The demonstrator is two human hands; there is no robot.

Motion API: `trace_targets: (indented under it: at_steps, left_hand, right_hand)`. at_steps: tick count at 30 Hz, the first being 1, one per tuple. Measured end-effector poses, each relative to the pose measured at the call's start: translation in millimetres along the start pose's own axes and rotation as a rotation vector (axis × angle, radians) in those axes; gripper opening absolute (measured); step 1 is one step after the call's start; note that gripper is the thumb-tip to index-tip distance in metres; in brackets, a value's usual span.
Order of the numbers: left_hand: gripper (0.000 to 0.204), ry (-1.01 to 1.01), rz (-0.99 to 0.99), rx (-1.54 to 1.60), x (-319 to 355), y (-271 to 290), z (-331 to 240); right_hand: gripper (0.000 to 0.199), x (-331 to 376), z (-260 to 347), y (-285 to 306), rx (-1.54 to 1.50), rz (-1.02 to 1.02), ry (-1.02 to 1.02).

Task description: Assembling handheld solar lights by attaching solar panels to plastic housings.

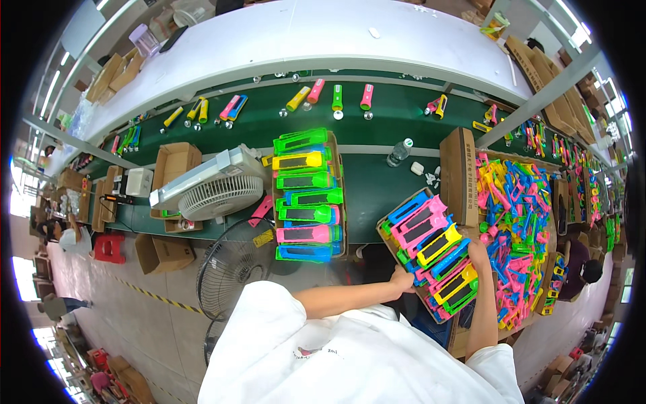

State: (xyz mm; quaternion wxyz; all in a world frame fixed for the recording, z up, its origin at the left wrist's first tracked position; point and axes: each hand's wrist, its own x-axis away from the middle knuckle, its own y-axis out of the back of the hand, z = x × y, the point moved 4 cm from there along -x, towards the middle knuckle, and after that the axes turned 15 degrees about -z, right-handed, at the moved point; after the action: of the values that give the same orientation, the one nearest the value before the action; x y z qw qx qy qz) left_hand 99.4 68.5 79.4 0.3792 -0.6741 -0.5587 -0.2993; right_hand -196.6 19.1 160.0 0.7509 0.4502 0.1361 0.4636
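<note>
A shallow cardboard box (388, 242), tilted in front of me, is packed with rows of pink, yellow, blue and green plastic casings (431, 232). My left hand (403, 279) grips its near left side, fingers partly hidden by the box. My right hand (479, 256) is closed on the opposite side, next to a big pile of loose coloured plastic parts (515, 222). Left of the held box, a second cardboard box (342, 215) stands on the green bench, stacked with similar casings (306, 197).
A white box fan (222, 192) lies on the bench at left, and a black standing fan (232, 269) is close to my left arm. A clear bottle (400, 153) stands behind the held box. Coloured handheld pieces (338, 97) lie along the green conveyor (262, 121) under a white shelf (323, 34).
</note>
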Motion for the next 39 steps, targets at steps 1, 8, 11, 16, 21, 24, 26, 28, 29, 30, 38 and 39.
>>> trace_targets:
  at_steps: [1,8,11,16,21,24,26,28,29,30,38,39]
  left_hand:
    - [0.057,-0.009,0.029,-0.057,6,-5,-8]
    - [0.036,-0.122,0.092,-0.167,50,36,-92]
    - [0.033,-0.205,0.068,-0.157,69,55,-125]
    - [0.033,-0.344,-0.073,-0.282,102,127,-199]
    - [0.031,-0.472,-0.148,-0.399,124,196,-271]
    - [0.027,-0.472,-0.235,-0.36,95,262,-295]
    - [0.022,-0.781,-0.212,-0.567,67,340,-309]
    - [0.018,-0.677,-0.282,-0.703,76,350,-323]
    - [0.02,-0.584,-0.337,-0.615,94,331,-333]
    - [0.023,-0.492,-0.408,-0.526,116,319,-341]
    - [0.029,-0.477,-0.52,-0.425,106,387,-337]
    - [0.029,-0.475,-0.519,-0.424,101,389,-336]
  right_hand:
    - [0.04,0,-22,10,-0.048,-0.041,-0.063]
    - [0.037,8,18,23,-0.121,-0.146,0.032]
    - [0.044,14,41,27,-0.238,-0.142,-0.062]
    - [0.058,49,163,17,-0.454,0.017,-0.228]
    - [0.066,54,218,-18,-0.479,0.149,-0.305]
    - [0.066,72,279,-44,-0.497,0.189,-0.235]
    - [0.061,87,332,-71,-0.517,0.281,-0.154]
    - [0.059,93,347,-85,-0.556,0.296,-0.168]
    - [0.058,92,343,-85,-0.551,0.288,-0.181]
    - [0.058,91,341,-87,-0.55,0.281,-0.195]
    - [0.056,100,390,-136,-0.558,0.388,-0.165]
    - [0.054,98,390,-139,-0.555,0.372,-0.178]
